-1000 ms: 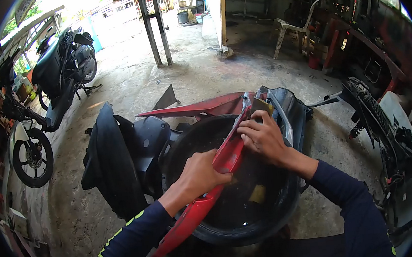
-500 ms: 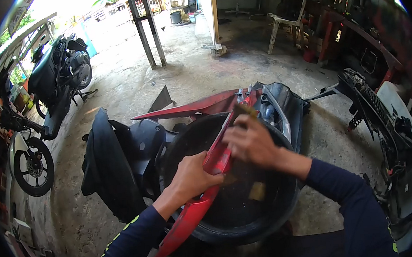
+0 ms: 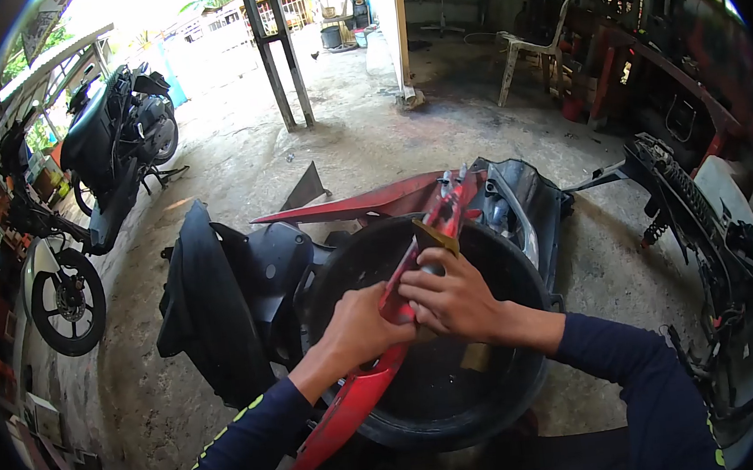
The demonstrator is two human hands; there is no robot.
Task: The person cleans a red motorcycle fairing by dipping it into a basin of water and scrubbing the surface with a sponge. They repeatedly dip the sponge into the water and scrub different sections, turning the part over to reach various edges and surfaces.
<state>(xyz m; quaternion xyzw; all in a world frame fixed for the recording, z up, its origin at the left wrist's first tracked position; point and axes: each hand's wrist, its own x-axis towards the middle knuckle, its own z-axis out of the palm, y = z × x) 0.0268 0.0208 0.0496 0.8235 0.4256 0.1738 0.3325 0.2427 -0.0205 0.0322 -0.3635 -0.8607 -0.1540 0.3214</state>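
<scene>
A long red motorcycle fairing panel lies slantwise over a round black basin. My left hand is closed around the panel's middle, thumb across its near face. In my right hand is a folded yellow-brown sheet of sandpaper, pressed to the panel just beyond my left hand. The right fingers are curled and partly hide the sheet. A small tan piece rests in the bottom of the basin, where there seems to be some dark water.
Black body panels stand left of the basin, and another red panel lies behind it. To the right is a motorcycle part with a coil spring. A motorcycle, a metal post and a plastic chair stand farther off.
My right hand has slid down along the panel toward my left hand, sandpaper still held. The left hand keeps its grip. The whole view has shifted slightly.
</scene>
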